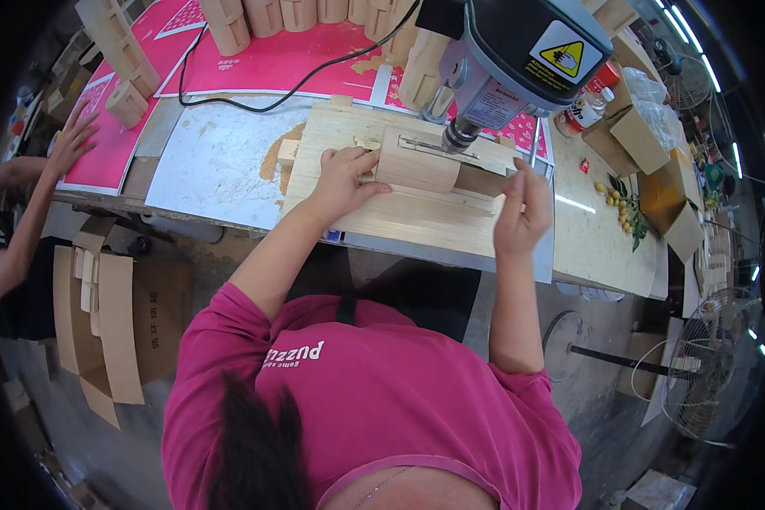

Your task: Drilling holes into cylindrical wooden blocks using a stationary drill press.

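A pale wooden block [429, 166] with a rounded side and a slot along its top lies on a light wooden board [391, 223]. Against its left end my left hand [344, 183] grips it, index finger at the back and thumb in front. Above the block stands a drill press [501, 76], its chuck [461, 134] close over the slotted top; whether the bit touches the wood is hidden. My right hand [523, 212] is closed at the lower end of the metal feed lever [535, 140]. A flat brownish piece [482, 179] sits at the block's right end.
Several wooden pieces [268, 17] line the back on pink printed sheets [314, 59]. A black cable [268, 109] crosses the table. Another person's hand [75, 144] is at far left, near a wooden piece [127, 104]. Right are a jar [582, 112], cardboard box [671, 200] and small yellow fruit [625, 208].
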Tool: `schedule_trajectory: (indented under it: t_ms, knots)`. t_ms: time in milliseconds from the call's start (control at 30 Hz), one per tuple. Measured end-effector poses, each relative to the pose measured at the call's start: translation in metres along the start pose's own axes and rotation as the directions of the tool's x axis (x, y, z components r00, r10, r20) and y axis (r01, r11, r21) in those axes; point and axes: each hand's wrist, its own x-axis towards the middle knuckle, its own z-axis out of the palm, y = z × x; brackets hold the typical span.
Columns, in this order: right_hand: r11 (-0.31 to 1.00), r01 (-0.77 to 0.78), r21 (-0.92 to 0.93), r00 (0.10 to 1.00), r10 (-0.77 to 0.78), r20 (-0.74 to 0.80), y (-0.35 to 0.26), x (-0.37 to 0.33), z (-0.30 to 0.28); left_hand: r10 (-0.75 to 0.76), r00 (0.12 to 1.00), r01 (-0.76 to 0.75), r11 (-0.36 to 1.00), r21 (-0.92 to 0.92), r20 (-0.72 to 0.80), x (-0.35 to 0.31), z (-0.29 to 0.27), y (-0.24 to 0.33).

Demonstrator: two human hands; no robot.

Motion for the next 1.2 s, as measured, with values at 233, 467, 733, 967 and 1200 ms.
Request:
schedule_trajectory:
  t_ms: [233, 467, 733, 967, 1200]
  knots:
    - [0.981, 0.194, -0.016, 0.98, -0.195, -0.038, 0.001, 0.009, -0.005, 0.013, 1.0, -0.013, 1.0, 0.024, -0.001, 0.0, 0.001, 0.0]
    - [0.967, 0.174, -0.187, 0.985, -0.168, 0.048, -0.029, 0.156, -0.025, 0.01, 1.0, -0.008, 0.998, 0.064, -0.022, 0.002, 0.01, 0.014]
    - [0.986, 0.028, -0.167, 0.99, -0.004, 0.139, -0.022, 0.163, -0.045, 0.017, 0.999, -0.016, 0.999, -0.039, 0.027, 0.014, 0.031, 0.025]
    - [0.998, 0.041, 0.048, 0.998, -0.043, 0.042, -0.034, 0.046, -0.038, -0.004, 0.999, 0.005, 1.0, -0.019, 0.037, 0.011, 0.026, 0.024]
    - [0.966, 0.199, 0.163, 0.976, -0.179, -0.127, 0.02, -0.001, 0.015, 0.009, 0.999, -0.009, 1.0, -0.012, 0.033, 0.013, 0.028, 0.026]
